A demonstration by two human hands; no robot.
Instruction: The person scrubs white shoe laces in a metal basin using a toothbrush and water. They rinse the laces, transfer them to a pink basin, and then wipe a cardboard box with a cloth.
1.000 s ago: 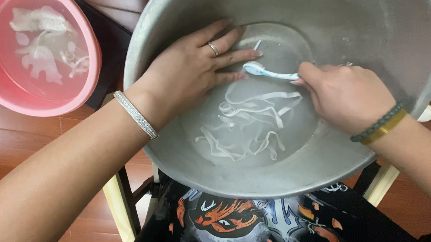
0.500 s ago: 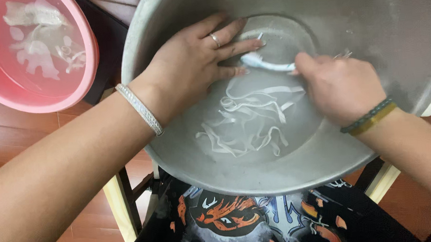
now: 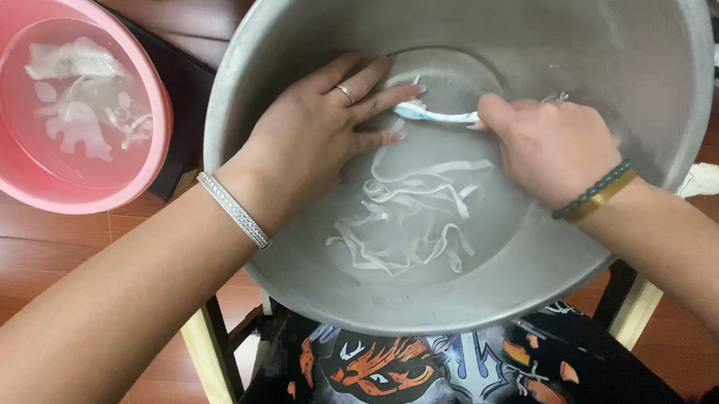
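Note:
A large grey metal basin (image 3: pixel 627 45) holds water with several white laces or strips (image 3: pixel 409 216) lying on its bottom. My left hand (image 3: pixel 324 139), with a ring and a silver bracelet, presses flat into the basin, its fingertips pinning something white by the brush head. My right hand (image 3: pixel 547 141), with green and gold wrist bands, grips a white and blue toothbrush (image 3: pixel 432 115) whose head touches the left fingertips. What lies under the fingers is hidden.
A pink plastic basin (image 3: pixel 19 180) with water and white cloth pieces stands at the upper left on the wooden floor. The metal basin rests on a stool with pale wooden legs (image 3: pixel 209 366). A dark printed cloth (image 3: pixel 399 370) lies below the basin.
The view has shifted slightly. My right hand has moved the toothbrush a little back and forth against my left fingertips; the left hand stays pressed in place.

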